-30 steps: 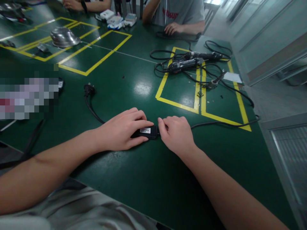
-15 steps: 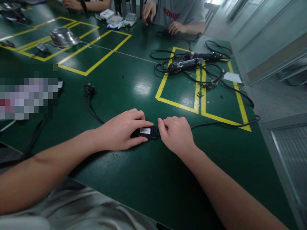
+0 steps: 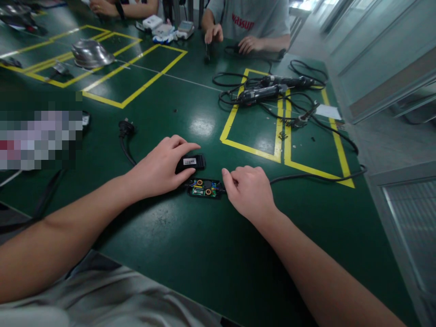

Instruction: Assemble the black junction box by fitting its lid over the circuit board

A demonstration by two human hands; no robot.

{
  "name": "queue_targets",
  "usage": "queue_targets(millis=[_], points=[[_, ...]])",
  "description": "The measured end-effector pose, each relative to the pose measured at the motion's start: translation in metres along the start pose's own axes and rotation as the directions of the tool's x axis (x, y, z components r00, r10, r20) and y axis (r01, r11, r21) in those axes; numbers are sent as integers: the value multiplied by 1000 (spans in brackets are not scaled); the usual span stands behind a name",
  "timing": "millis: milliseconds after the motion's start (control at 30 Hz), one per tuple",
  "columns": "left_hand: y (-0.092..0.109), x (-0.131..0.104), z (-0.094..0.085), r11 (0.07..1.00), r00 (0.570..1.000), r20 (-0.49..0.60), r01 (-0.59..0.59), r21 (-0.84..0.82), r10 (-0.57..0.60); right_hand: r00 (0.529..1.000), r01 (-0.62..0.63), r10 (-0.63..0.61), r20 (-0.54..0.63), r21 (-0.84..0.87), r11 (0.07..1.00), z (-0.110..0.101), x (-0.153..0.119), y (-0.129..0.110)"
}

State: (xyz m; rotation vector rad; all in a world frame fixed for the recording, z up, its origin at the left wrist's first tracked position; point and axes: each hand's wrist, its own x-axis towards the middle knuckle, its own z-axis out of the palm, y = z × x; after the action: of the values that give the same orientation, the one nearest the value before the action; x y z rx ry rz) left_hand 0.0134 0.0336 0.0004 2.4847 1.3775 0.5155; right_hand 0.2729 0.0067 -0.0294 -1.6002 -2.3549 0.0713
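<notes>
A small black case lies on the green table, its lower half (image 3: 205,188) showing a circuit board with copper coils and wires. Just behind it is the black cover (image 3: 193,162) with a white label. My left hand (image 3: 163,165) has its thumb and fingers around the left end of that cover. My right hand (image 3: 250,188) is closed beside the right end of the lower half, around the black cable (image 3: 306,175) that runs off to the right. A black plug (image 3: 126,127) on a cord lies to the left.
Two black electric screwdrivers (image 3: 262,94) with coiled cords lie at the back right, near yellow tape lines. A metal bowl-shaped part (image 3: 90,53) is at the back left. Across the table sits a person (image 3: 252,22) with both hands on the table.
The cover has come off the case and moved back and left with my left hand, uncovering the circuit board. My right hand has hardly moved. The person opposite has shifted one hand.
</notes>
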Motion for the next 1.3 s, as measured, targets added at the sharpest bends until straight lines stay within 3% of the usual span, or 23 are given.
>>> queue_targets(millis=[133,233,333,500,633,833,1000,1067,1200,1300], points=[[5,-1,-10,990,993,-54,-103,96,109,1000,-2,2,12,-3,1000,-2,0,-2],[6,0,-13,955,978,54,-207,213,200,1000,10,-10,2,-13,1000,-2,0,-2],[7,1,-9,924,965,162,-246,293,206,1000,17,-17,-9,-16,1000,-1,0,-2],[11,1,-6,877,949,198,-305,372,246,998,20,-19,-57,25,999,-1,-1,0],[10,0,-11,911,955,120,-296,288,272,992,26,-16,-128,76,997,-3,-2,2],[7,1,-10,952,962,170,-246,185,216,1000,12,-12,-1,8,1000,-2,0,-1],[6,1,-7,973,993,12,-114,202,114,999,-7,7,34,-10,1000,-4,1,-3],[2,1,-6,977,996,10,-86,193,85,999,-11,12,41,-18,1000,-4,1,-4],[-1,1,-4,986,993,58,-109,124,102,998,-13,15,53,-28,1000,-4,1,-3],[5,-3,-6,976,977,-41,-209,61,211,998,-7,8,66,-23,1000,-5,2,-3]])
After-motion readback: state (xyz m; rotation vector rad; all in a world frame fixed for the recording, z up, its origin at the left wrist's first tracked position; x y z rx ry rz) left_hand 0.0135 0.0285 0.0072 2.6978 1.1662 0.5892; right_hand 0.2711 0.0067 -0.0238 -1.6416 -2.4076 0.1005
